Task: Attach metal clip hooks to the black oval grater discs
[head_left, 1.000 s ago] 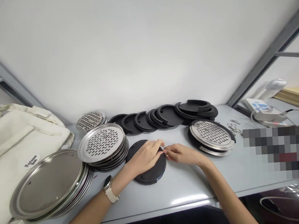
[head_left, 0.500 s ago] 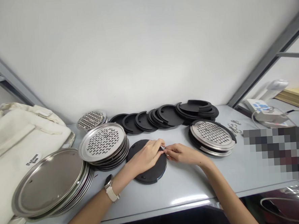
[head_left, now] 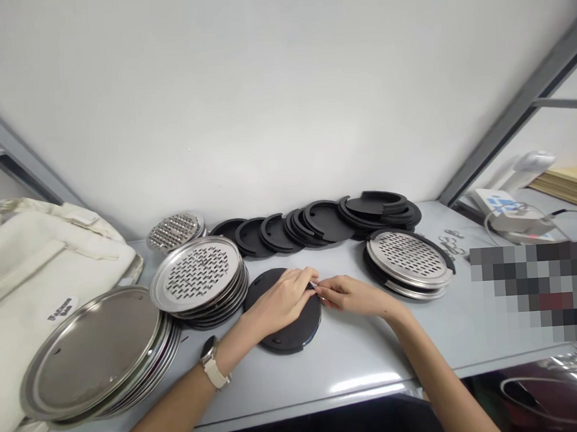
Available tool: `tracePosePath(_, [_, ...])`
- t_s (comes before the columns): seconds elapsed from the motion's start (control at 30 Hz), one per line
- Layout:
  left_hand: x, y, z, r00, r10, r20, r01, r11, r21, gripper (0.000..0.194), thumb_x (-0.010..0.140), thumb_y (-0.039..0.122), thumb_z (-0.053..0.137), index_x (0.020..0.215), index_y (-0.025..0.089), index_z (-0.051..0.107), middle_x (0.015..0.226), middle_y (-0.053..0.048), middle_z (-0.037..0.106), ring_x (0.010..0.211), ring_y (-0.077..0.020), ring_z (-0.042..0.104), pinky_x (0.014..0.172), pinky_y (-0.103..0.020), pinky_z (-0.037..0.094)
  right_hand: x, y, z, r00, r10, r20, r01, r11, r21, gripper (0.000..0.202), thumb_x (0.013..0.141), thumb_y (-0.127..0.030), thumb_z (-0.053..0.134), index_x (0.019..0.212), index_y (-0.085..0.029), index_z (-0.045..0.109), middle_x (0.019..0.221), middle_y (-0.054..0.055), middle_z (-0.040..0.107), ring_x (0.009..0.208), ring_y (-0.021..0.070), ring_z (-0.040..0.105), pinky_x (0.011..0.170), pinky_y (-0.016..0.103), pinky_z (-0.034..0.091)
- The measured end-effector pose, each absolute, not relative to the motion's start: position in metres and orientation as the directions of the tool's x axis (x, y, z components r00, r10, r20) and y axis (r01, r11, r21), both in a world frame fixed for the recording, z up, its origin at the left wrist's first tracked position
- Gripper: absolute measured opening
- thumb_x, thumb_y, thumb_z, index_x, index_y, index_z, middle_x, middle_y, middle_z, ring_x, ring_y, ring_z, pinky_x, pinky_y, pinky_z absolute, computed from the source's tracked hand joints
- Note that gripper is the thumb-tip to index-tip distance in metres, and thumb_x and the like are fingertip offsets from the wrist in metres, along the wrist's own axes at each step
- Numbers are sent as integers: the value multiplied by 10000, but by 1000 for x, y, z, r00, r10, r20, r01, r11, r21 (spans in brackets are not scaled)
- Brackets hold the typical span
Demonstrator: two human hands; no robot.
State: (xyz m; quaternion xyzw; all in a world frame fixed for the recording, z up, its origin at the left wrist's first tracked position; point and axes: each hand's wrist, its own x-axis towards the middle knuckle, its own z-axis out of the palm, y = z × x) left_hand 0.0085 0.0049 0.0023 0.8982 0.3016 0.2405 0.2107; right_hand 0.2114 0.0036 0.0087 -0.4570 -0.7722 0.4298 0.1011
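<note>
A round black disc [head_left: 291,330] lies flat on the grey table in front of me. My left hand [head_left: 291,296] reaches across it, with the fingers pinched together at its upper right edge. At that same edge, my right hand [head_left: 339,294] has thumb and fingertips closed in a pinch, almost touching the left fingertips. Something small and pale shows between the fingertips, too small to make out. Part of the disc is hidden under my left hand.
Left are stacked metal grater plates [head_left: 201,273], round metal trays [head_left: 96,358] and a cream bag [head_left: 42,270]. Black rimmed discs [head_left: 330,220] line the wall. Right are a grater-plate stack [head_left: 408,257], small metal rings [head_left: 451,242] and a white box [head_left: 508,212].
</note>
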Motion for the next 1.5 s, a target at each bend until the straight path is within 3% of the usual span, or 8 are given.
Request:
tracePosePath(0.5, [8,5,3,700,649,296,443,-721,533,200,934,124,450,1113,211,432,1085,-48,563,1046,-214,535,912,-353,438,212,4,8,-557,794,-244,621,202,-758,393,929,-438,342,672,-175,479,593,-30,451,531,98,369,548,235,320])
tracePosePath(1.03, [9,5,4,710,630,316,468,-757,457,200,930,151,456,1118,204,415,1079,-47,566,1024,-208,543,918,-372,423,211,4,8,-555,798,-237,624,211,-752,423,929,-458,329,645,-181,474,566,-22,453,532,111,390,562,245,343])
tracePosePath(1.5, [9,3,4,705,637,310,451,-741,498,224,929,107,452,1127,206,415,1101,-52,557,1053,-210,527,918,-359,431,211,4,9,-557,801,-217,614,222,-757,439,923,-485,339,636,-181,475,572,-25,448,529,104,381,545,237,333])
